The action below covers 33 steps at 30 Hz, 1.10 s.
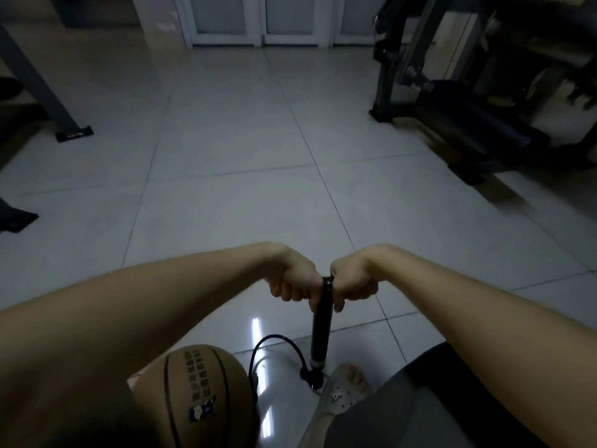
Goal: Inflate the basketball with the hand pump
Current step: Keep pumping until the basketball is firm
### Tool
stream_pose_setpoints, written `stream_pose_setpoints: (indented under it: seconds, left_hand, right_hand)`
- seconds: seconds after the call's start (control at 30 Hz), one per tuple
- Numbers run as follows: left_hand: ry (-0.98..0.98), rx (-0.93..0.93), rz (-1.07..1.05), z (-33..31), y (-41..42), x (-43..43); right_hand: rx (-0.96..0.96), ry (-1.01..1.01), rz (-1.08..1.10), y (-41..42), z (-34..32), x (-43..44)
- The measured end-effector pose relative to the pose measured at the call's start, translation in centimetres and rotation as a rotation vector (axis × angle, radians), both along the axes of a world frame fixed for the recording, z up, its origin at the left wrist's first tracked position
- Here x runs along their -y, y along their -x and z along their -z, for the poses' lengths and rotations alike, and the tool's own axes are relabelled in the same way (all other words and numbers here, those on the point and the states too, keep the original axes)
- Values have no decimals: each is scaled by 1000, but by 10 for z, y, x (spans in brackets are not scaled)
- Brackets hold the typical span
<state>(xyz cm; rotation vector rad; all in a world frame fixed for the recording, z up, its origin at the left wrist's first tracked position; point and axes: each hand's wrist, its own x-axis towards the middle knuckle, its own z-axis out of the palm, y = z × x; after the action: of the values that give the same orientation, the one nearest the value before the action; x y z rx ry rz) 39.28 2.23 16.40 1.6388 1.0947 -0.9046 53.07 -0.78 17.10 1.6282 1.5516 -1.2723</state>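
Left hand (292,279), right hand (352,282): fingers (289,294) clamped on upright pump (321,331) handle | hose (274,342) curves toward basketball (200,392) | foot (344,388) beside pump base | exercise machine (468,118) well apart, right.

Beyond the left hand (295,279) and right hand (352,281), the tiled floor (242,189) runs open to the white doors (258,21). Dark gym equipment (468,118) crowds the far right, a slanted metal leg (42,92) the far left. Close in, the basketball (200,392) sits under the left forearm, the hose (274,339) loops between it and the pump (321,324), and a sandalled foot (345,386) is just right of the pump's base
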Motion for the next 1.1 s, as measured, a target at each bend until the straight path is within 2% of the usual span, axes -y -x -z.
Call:
stream_pose_setpoints:
  seconds: [0.17, 0.27, 0.4, 0.6, 0.8, 0.97, 1.1]
  left_hand:
    - [-41, 67, -13, -98, -4, -30]
    - [-79, 68, 12, -111, -7, -36]
    - [-69, 61, 2, -62, -9, -25]
    - [-43, 125, -54, 10, -7, -19]
    - [-21, 89, -49, 67, -12, -6]
    - [-99, 82, -61, 75, -10, 12]
    - [-116, 102, -69, 52, -8, 19]
  right_hand:
    - [-58, -83, 90, -14, -96, -23]
    - [-67, -94, 109, -17, -108, -25]
    - [-23, -90, 75, -13, -60, -17]
    - [-83, -83, 87, -16, 13, -15]
    - [-61, -55, 74, -16, 71, -3]
    - [-17, -60, 29, -10, 80, 9]
    - [-18, -110, 69, -10, 59, 21]
